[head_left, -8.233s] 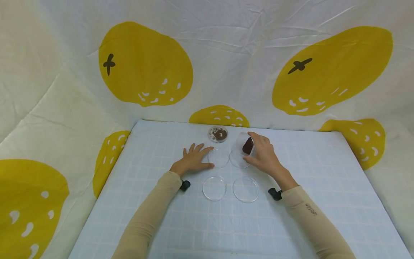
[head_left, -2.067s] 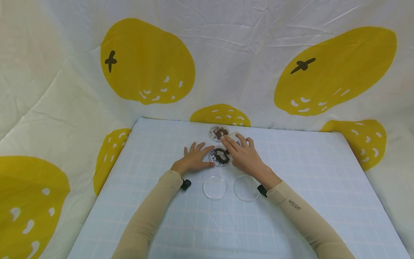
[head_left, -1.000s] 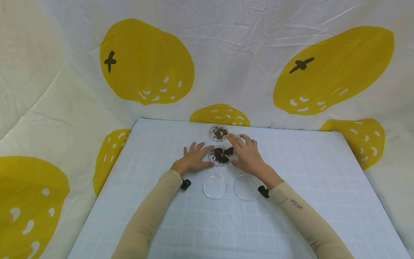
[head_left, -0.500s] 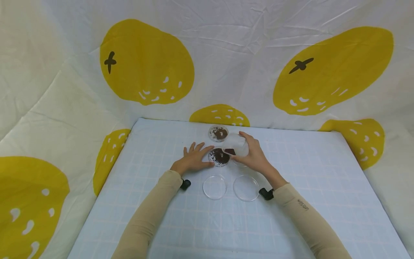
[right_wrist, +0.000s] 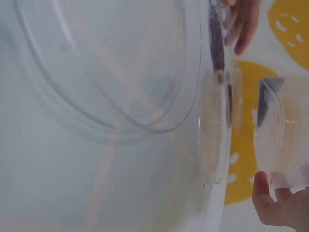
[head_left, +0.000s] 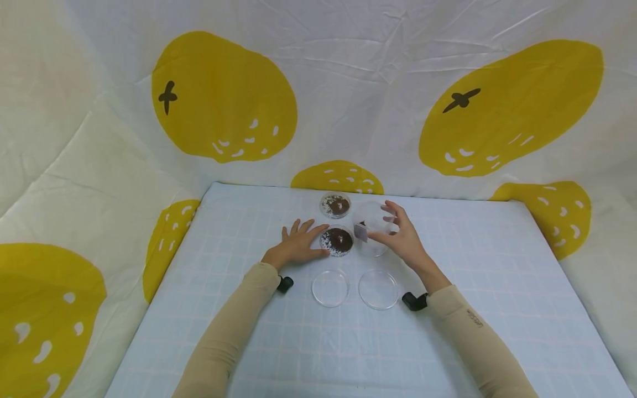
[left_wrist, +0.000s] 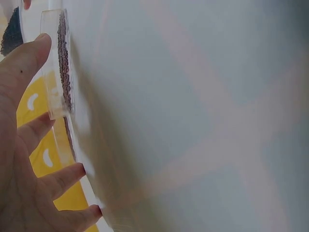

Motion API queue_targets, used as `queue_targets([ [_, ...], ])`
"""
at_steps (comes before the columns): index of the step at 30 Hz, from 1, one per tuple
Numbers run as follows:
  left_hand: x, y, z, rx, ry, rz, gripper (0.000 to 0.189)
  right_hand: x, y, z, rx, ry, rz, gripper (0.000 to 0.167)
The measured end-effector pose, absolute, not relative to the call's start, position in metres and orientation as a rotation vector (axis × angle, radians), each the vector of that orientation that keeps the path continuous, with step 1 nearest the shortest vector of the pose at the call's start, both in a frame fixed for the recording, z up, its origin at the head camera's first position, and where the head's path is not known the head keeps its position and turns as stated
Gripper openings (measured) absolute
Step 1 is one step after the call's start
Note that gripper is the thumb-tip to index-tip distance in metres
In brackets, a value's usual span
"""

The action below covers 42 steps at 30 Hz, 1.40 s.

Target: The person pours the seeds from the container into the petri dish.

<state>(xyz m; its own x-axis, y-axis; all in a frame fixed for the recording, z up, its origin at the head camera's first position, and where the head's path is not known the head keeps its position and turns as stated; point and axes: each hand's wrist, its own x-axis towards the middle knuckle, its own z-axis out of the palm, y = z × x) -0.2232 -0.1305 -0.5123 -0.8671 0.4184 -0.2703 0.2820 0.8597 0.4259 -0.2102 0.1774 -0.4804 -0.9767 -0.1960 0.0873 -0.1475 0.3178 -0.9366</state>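
My left hand (head_left: 298,243) lies spread on the table, thumb and forefinger holding a clear petri dish (head_left: 337,241) by opposite edges. Dark granules cover much of that dish; edge-on in the left wrist view, the petri dish (left_wrist: 66,67) shows them as a thin dark layer. My right hand (head_left: 404,237) grips a clear plastic container (head_left: 376,213), tilted, above an empty petri dish (head_left: 373,251) that it partly covers. In the right wrist view a dark patch of contents sits in one corner of the container (right_wrist: 285,130), with fingertips at its lower edge.
Behind the held dish stands another petri dish (head_left: 335,205) of brown granules over white. Two empty clear dishes, the left one (head_left: 330,288) and the right one (head_left: 378,289), lie nearer me. White cloth (head_left: 358,110) with yellow fruit prints hangs around the pale blue table.
The dish at my left hand, bare at first, now bears dark granules. My right hand moved left over it with the container, then drew back right. My left hand stayed in place.
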Motion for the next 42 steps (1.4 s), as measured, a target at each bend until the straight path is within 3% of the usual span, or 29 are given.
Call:
queue_targets([
  [8,-0.221,-0.131,-0.511,0.527,2.679,0.542,0.082,-0.209,0.188,-0.484,-0.258,2.429,-1.88,0.094],
  [29,-0.221,-0.13,-0.509,0.531,2.677,0.532,0.081,-0.203,0.205,-0.479,-0.395,2.382,-2.115,0.089],
  [35,-0.221,-0.13,-0.507,0.523,2.67,0.532,0.081,-0.197,0.213,-0.465,-0.207,2.583,-1.944,0.096],
  [42,-0.221,-0.13,-0.507,0.523,2.663,0.53,0.081,-0.202,0.231,-0.483,0.062,2.792,-1.818,0.095],
])
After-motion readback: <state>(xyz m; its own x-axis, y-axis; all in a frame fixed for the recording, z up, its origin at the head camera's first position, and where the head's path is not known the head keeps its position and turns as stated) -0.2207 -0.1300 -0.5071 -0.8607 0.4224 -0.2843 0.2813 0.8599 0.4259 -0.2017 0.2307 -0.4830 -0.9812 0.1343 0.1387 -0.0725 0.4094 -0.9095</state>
